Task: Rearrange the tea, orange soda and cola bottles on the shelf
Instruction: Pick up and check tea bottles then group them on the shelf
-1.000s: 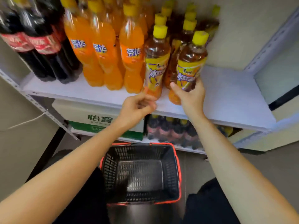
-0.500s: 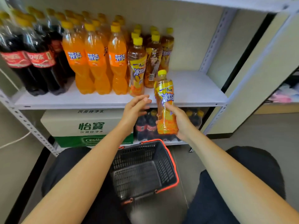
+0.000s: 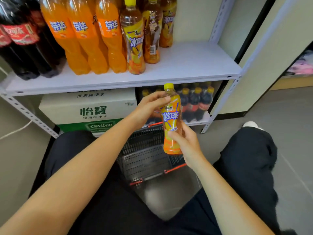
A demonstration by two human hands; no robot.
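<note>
both hands are on one tea bottle [image 3: 171,119], held upright in the air in front of the shelf [image 3: 194,65], below its front edge and above the black basket [image 3: 147,160] with red trim that sits on the floor between the person's knees. the right hand [image 3: 186,145] is wrapped around the lower part of the bottle, fingers closed over the orange base of the label. the left hand [image 3: 149,106] grips the upper part, thumb and fingertips pressed on the shoulder just under the yellow cap.

on the shelf, the cola bottles [image 3: 22,41] stand at the left end, reaching the front edge. the orange soda bottles [image 3: 84,38] stand beside them toward the middle, in rows running back. the other tea bottles [image 3: 144,34] stand just right of the sodas, one near the front and more behind it. the right half of the shelf is bare white board up to its right corner post.

under the shelf a white and green carton [image 3: 89,109] sits at the left of the lower board, with small dark bottles [image 3: 198,102] with yellow caps beside it on the right.
</note>
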